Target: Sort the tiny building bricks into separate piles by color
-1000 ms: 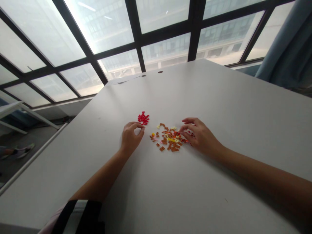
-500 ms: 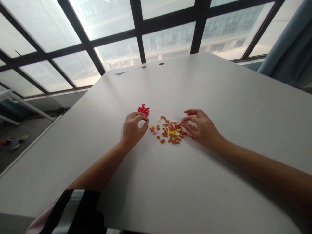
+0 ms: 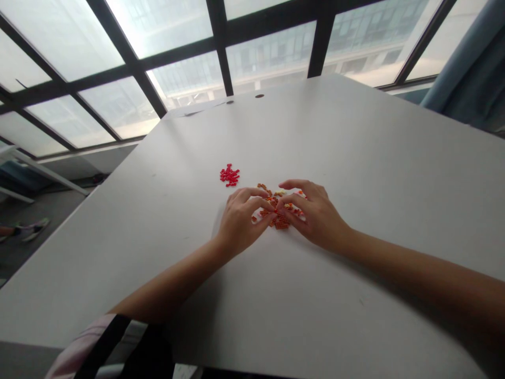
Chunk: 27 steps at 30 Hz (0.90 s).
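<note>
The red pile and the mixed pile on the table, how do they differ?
The red pile looks all one colour; the mixed pile shows brown, orange and yellow.
The red pile lies in full view; the mixed pile is partly hidden by the left hand and right hand.
Both are small pieces on the white table.

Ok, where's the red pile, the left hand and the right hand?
Red pile (image 3: 229,175), head view: middle of the pieces.
Left hand (image 3: 241,218), head view: back of it.
Right hand (image 3: 317,215), head view: back of it.

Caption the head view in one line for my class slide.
Left hand and right hand close together at mixed bricks, a red pile lying apart.
</note>
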Each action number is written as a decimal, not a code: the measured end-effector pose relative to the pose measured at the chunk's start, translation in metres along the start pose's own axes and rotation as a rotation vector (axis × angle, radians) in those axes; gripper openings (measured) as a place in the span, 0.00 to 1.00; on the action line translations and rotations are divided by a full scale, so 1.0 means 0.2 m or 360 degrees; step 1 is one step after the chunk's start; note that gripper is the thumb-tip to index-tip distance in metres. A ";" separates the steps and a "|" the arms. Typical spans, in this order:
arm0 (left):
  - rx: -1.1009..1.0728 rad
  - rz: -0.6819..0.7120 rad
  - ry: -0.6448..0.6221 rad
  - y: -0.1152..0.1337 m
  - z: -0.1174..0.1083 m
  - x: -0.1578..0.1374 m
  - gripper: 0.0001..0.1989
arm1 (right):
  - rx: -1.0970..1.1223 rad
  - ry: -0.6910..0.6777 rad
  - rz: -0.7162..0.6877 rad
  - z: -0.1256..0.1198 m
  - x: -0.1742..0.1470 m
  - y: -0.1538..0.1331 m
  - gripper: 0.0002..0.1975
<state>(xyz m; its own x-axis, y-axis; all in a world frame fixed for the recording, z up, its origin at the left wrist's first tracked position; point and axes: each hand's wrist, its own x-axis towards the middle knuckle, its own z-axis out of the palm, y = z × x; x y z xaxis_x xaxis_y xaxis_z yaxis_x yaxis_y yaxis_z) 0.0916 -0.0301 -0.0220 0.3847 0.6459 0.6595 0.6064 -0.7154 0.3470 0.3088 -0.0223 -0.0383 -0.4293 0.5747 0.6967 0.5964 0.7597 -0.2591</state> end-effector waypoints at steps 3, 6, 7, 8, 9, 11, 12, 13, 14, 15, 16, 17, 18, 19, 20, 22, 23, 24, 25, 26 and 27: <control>-0.0028 0.0014 0.0007 0.00 0.01 0.00 0.06 | 0.0025 -0.0021 0.0014 0.00 0.00 0.00 0.05; -0.0010 -0.0027 -0.0012 0.01 0.01 0.01 0.07 | 0.0047 -0.0002 0.0019 0.00 0.00 0.00 0.05; 0.0010 -0.0055 -0.0020 0.00 0.00 0.01 0.07 | 0.0057 -0.0004 0.0041 0.00 0.00 0.00 0.05; 0.0036 -0.0089 -0.0026 -0.01 -0.01 0.02 0.06 | 0.0072 -0.0008 0.0074 0.00 0.00 0.01 0.05; 0.0067 -0.0129 -0.0024 -0.03 -0.03 0.02 0.06 | 0.0092 -0.0012 0.0111 0.01 0.00 0.01 0.05; 0.0146 -0.0224 0.0002 -0.10 -0.07 0.03 0.04 | 0.0136 -0.0011 0.0182 0.01 0.00 0.02 0.05; 0.0202 -0.0276 0.0032 -0.15 -0.09 0.04 0.04 | 0.0155 -0.0006 0.0214 0.01 0.00 0.02 0.05; 0.0268 -0.0335 0.0069 -0.20 -0.11 0.04 0.03 | 0.0169 -0.0001 0.0244 0.01 0.00 0.02 0.05; 0.0348 -0.0401 0.0102 -0.25 -0.13 0.04 0.03 | 0.0179 0.0002 0.0270 0.01 0.00 0.03 0.05; 0.0428 -0.0473 0.0123 -0.30 -0.14 0.04 0.03 | 0.0186 0.0001 0.0290 0.01 0.00 0.03 0.04; 0.0505 -0.0539 0.0139 -0.35 -0.15 0.03 0.03 | 0.0192 -0.0001 0.0303 0.00 0.00 0.03 0.05; 0.0573 -0.0595 0.0149 -0.39 -0.16 0.03 0.02 | 0.0196 -0.0005 0.0308 0.00 0.00 0.03 0.05; 0.0617 -0.0630 0.0146 -0.43 -0.16 0.02 0.02 | 0.0196 -0.0010 0.0307 0.00 0.00 0.03 0.05; 0.0650 -0.0656 0.0131 -0.46 -0.16 0.02 0.02 | 0.0195 -0.0013 0.0301 0.00 0.00 0.03 0.05; 0.0673 -0.0679 0.0104 -0.48 -0.15 0.02 0.02 | 0.0193 -0.0014 0.0298 0.00 0.00 0.02 0.04; 0.0695 -0.0709 0.0041 -0.50 -0.14 0.01 0.05 | 0.0191 -0.0020 0.0298 0.00 0.00 0.02 0.04; 0.0701 -0.0717 0.0020 -0.50 -0.14 0.01 0.07 | 0.0194 -0.0024 0.0303 -0.01 0.01 0.02 0.04; 0.0706 -0.0716 0.0016 -0.50 -0.14 0.01 0.09 | 0.0196 -0.0025 0.0309 -0.01 0.01 0.02 0.04; 0.0711 -0.0708 0.0030 -0.49 -0.15 0.00 0.09 | 0.0195 -0.0022 0.0314 -0.01 0.01 0.02 0.03; 0.0715 -0.0694 0.0054 -0.48 -0.15 0.00 0.08 | 0.0189 -0.0013 0.0318 -0.01 0.00 0.02 0.03; 0.0718 -0.0677 0.0079 -0.48 -0.15 0.00 0.06 | 0.0177 0.0003 0.0319 -0.02 0.00 0.03 0.03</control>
<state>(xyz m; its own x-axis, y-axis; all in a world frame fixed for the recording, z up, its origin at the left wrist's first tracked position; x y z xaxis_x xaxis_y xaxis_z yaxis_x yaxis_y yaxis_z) 0.0128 0.0303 -0.0345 0.0185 0.8285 0.5596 0.9380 -0.2082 0.2771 0.3144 -0.0193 -0.0365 -0.3085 0.7170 0.6251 0.5914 0.6593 -0.4643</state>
